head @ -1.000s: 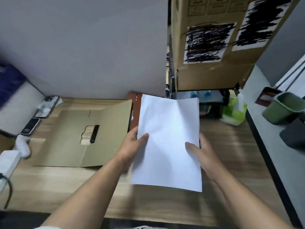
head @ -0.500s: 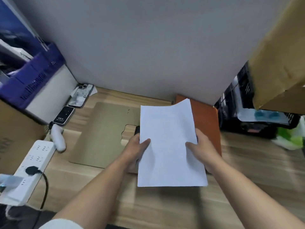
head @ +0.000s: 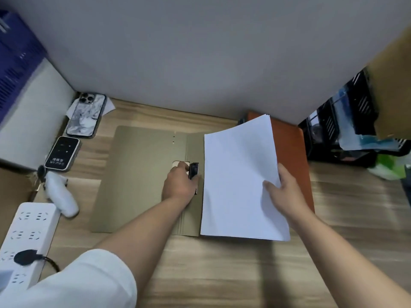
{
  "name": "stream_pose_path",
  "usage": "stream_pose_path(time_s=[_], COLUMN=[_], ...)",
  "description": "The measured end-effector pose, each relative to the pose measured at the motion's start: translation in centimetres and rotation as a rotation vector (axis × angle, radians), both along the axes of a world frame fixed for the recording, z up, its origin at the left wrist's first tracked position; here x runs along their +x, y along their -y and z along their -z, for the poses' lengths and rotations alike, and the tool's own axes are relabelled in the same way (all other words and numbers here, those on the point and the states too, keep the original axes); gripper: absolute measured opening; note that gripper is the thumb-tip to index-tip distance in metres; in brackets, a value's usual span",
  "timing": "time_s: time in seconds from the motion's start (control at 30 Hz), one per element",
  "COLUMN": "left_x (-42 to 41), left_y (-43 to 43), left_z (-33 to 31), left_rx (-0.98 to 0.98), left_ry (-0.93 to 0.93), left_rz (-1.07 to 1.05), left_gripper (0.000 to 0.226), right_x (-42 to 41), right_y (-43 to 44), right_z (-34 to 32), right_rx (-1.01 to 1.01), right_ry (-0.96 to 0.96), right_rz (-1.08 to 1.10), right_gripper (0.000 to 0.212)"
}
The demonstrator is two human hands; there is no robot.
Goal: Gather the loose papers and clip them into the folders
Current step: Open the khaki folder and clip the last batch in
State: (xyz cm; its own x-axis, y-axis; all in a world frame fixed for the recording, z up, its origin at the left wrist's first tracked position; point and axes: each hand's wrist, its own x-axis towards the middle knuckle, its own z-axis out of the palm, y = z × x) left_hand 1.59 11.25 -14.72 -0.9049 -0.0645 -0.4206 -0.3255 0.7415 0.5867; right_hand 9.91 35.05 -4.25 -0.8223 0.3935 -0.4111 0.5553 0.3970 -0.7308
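A person's left hand [head: 180, 185] curls around the black clip [head: 194, 171] of the folder [head: 142, 174] as the right hand [head: 287, 192], at 3 o'clock, pinches the papers [head: 238, 174], which likely go under the clip next.

Two hands: left hand [head: 178, 185], right hand [head: 287, 192]. One paper stack [head: 238, 174], one clip [head: 194, 170], two folders [head: 138, 174] [head: 291, 156]. Left of left hand: two phones [head: 86, 115] [head: 62, 153], one power strip [head: 31, 232].

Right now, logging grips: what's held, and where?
Right hand pinches the paper stack at its right edge; left hand grips the black clip on the folder.
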Motion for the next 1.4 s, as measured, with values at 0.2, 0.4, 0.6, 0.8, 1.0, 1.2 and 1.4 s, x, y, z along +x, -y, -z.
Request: stream_pose_path(time_s=[0.2, 0.4, 0.6, 0.8, 1.0, 1.2, 1.4], left_x=[-0.5, -1.2, -1.2, -0.9, -0.7, 0.0, 2.8], left_y=[0.1, 1.4, 1.6, 1.2, 0.3, 2.5, 13.4], left_z=[-1.2, -1.0, -1.0, -1.1, -0.8, -0.5, -1.0], left_rx=[-0.121, 0.065, 0.125, 0.093, -0.005, 0.179, -0.223], left_ry=[-0.031, 0.112, 0.121, 0.126, 0.061, 0.025, 0.013], left_rz=[0.170, 0.043, 0.035, 0.021, 0.042, -0.052, -0.376], left_gripper=[0.018, 0.029, 0.033, 0.027, 0.015, 0.043, 0.060], right_x=[-1.3, -1.6, -2.2, -2.3, -2.4, -2.0, 0.4], right_y=[1.1, 2.0, 3.6, 4.3, 4.0, 5.4, 4.4], right_z=[0.4, 0.6, 0.8, 0.9, 1.2, 1.6, 1.7], right_rx=[-0.074, -0.068, 0.037, 0.091, 0.164, 0.477, 0.515], right_ry=[0.024, 0.032, 0.042, 0.099, 0.148, 0.027, 0.171], right_rz=[0.020, -0.041, -0.040, -0.052, -0.116, -0.060, 0.037], right_gripper=[0.049, 0.049, 0.043, 0.045, 0.043, 0.054, 0.068])
